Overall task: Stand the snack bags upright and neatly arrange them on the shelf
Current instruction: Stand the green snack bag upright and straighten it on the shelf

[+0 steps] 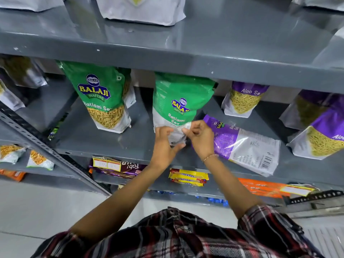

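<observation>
A green Ratlami Sev bag [178,101] stands in the middle of the grey shelf [89,138], its back facing me. My left hand [163,144] and my right hand [201,138] both pinch its white bottom edge. Another green Ratlami Sev bag [101,97] stands upright to the left. A purple Aloo Sev bag [243,144] lies flat just right of my right hand. Further purple bags stand upright at the back right [242,99] and the far right [320,133].
The shelf above [167,58] overhangs the bag tops and carries white-bottomed pouches [143,12]. Below lie biscuit packs [115,166], yellow packs [188,176] and an orange pack [260,187]. A slanted perforated upright [37,140] bounds the left side.
</observation>
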Tool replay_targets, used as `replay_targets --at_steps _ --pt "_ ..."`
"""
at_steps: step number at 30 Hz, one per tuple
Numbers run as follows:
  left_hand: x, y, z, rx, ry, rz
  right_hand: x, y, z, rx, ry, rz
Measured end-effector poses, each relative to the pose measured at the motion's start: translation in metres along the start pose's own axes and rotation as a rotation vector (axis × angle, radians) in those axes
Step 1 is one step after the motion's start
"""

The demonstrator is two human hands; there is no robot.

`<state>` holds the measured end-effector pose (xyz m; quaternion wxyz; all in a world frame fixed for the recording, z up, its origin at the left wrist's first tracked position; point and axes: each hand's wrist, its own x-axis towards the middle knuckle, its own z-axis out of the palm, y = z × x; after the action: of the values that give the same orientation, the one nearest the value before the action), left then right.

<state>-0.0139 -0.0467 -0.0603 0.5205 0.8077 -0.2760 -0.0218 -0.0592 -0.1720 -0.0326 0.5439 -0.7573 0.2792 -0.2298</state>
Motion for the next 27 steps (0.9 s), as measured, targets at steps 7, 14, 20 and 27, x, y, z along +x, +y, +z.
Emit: replay_targets --at_steps 7,14,20,27 --pt "0.011 -0.018 -0.026 -0.074 -0.085 -0.102 -0.053 -0.004 0.043 -0.107 -0.063 -0.365" --pt "0.054 -0.045 -0.058 -0.053 -0.316 -0.144 -0.021 -0.009 0.007 0.011 0.224 -0.290" --pt "0.100 -0.063 -0.067 0.135 -0.367 -0.112 0.046 0.006 -0.024 -0.066 -0.252 -0.032" --pt "0.106 -0.046 -0.073 0.000 -0.356 -0.143 0.037 0.003 0.001 -0.041 -0.196 -0.040"
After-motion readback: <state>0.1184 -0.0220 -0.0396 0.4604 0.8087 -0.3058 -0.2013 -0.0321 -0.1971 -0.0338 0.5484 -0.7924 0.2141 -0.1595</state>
